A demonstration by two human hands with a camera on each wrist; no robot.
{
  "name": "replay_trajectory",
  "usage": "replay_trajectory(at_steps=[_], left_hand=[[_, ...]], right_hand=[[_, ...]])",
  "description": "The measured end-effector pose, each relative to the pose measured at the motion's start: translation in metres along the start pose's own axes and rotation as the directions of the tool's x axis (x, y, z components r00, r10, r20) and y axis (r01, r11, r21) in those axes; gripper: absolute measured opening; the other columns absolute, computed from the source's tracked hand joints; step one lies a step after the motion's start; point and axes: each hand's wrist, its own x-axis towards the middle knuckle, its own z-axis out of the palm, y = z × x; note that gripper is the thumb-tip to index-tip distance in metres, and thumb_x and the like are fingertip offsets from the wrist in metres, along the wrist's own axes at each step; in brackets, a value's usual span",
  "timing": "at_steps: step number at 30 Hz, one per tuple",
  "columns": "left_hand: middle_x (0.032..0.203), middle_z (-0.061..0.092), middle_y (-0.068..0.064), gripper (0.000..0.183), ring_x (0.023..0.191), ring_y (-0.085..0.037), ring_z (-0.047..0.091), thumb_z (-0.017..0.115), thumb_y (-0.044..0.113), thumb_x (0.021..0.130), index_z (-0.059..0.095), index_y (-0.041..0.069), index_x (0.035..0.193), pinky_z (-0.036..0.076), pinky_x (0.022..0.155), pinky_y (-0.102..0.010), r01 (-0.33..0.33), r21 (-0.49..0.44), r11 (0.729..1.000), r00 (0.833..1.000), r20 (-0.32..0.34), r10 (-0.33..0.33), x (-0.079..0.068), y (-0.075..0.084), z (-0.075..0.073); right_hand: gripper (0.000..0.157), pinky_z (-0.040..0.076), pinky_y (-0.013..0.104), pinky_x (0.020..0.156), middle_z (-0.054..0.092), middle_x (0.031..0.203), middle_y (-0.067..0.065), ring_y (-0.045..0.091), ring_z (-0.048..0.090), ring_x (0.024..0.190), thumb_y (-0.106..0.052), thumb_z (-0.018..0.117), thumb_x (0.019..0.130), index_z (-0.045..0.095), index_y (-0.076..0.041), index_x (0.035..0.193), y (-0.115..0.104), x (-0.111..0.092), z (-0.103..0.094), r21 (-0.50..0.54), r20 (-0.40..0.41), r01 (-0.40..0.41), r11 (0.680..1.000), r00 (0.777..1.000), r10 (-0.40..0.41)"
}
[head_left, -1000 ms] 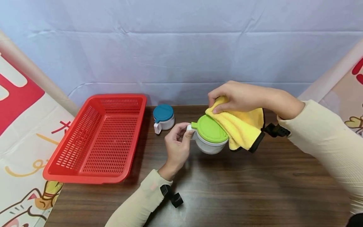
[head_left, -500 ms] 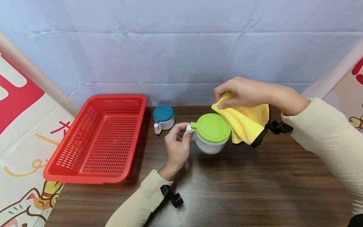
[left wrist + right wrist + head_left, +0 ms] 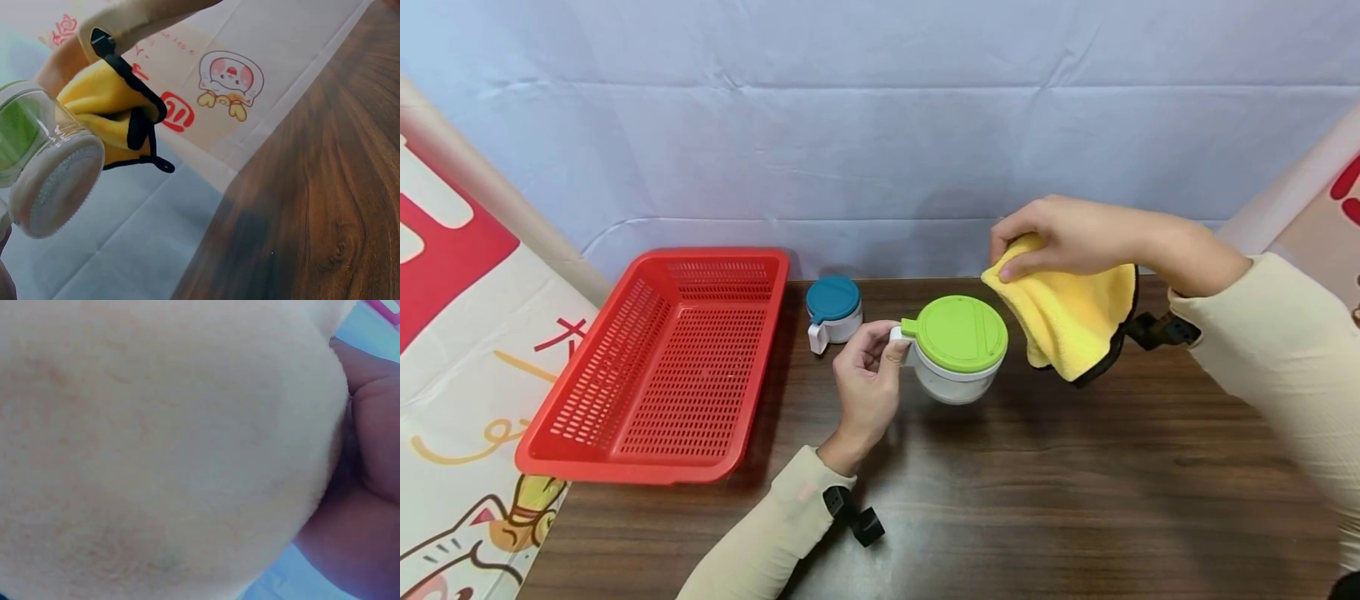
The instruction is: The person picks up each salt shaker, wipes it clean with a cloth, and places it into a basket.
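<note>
1. Left hand [image 3: 867, 379] is curling in, thumb and fingers pinching the white handle [image 3: 901, 335] of the green-lidded jar [image 3: 961, 346].
2. Jar is hanging clear of the wooden surface [image 3: 1037, 500], toward its far edge; underside is showing in left wrist view.
3. Right hand [image 3: 1071, 237] is pinching a corner of the yellow cloth [image 3: 1075, 321] between thumb and fingers; rest is drooping just beside the jar, apart from it.
4. Blue-lidded jar [image 3: 835, 307] is standing near the surface's far edge.
5. Red basket [image 3: 625, 472] is sitting at the surface's far left corner.
</note>
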Motion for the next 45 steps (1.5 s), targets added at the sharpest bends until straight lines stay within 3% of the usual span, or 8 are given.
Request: replay_trajectory(at_steps=[17,24,34,45], left_hand=[[0.097,0.070,-0.025,0.014,0.084,-0.008,0.067,0.067,-0.006,0.094,0.065,-0.011,0.106,0.055,0.073,-0.020,0.008,0.004,1.000,1.000,-0.030,-0.008,0.001,-0.002,0.000],[0.097,0.070,-0.026,0.014,0.085,-0.008,0.067,0.067,-0.007,0.094,0.064,-0.012,0.106,0.055,0.075,-0.020,0.013,-0.002,1.000,0.999,-0.037,-0.013,0.001,0.000,0.002],[0.097,0.069,-0.025,0.014,0.085,-0.008,0.067,0.067,-0.005,0.094,0.064,-0.013,0.106,0.056,0.075,-0.020,0.019,-0.003,1.000,0.999,-0.039,-0.019,0.001,0.000,0.003],[0.098,0.070,-0.025,0.015,0.085,-0.009,0.068,0.068,-0.003,0.095,0.064,-0.012,0.106,0.056,0.074,-0.021,0.017,0.002,1.000,0.999,-0.030,-0.017,0.000,0.000,0.003]], right_hand=[[0.010,0.043,0.024,0.060,0.059,0.079,-0.013,0.007,0.051,0.067,-0.022,0.074,0.094,0.068,-0.030,0.094,-0.020,-0.023,-0.008,0.012,-0.018,0.050,0.999,0.999,-0.050],[0.011,0.045,0.024,0.057,0.058,0.078,-0.012,0.007,0.052,0.064,-0.022,0.074,0.095,0.068,-0.031,0.095,-0.034,-0.029,-0.008,0.062,-0.005,0.083,0.995,0.997,-0.083],[0.010,0.046,0.024,0.059,0.062,0.084,-0.013,0.007,0.055,0.068,-0.022,0.073,0.096,0.067,-0.029,0.100,-0.050,-0.023,-0.006,0.123,0.036,0.144,0.982,0.988,-0.149],[0.006,0.045,0.025,0.063,0.062,0.085,-0.016,0.006,0.055,0.073,-0.031,0.072,0.097,0.067,-0.029,0.096,-0.071,0.000,-0.006,0.058,0.079,0.150,0.987,0.985,-0.154]])
